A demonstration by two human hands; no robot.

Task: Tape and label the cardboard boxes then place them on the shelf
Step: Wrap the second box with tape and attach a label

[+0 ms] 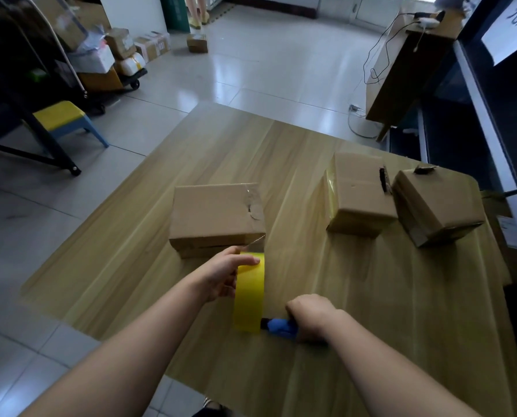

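Tape roll [249,299], yellow, upright, held by left hand [221,276], fingers curled over top. Right hand [310,314] clenched round blue tool [280,328] beside it. Cardboard box [216,215] just behind, on wooden table [131,266]. Second box [359,194] and third box [434,206] at right; tiled floor [266,70] around.

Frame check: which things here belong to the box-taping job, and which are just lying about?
In the job: yellow tape roll held by the left hand, blue handle gripped by the right hand, three cardboard boxes on the table.
Lying about: yellow stool, parcel cart, small box on the floor.
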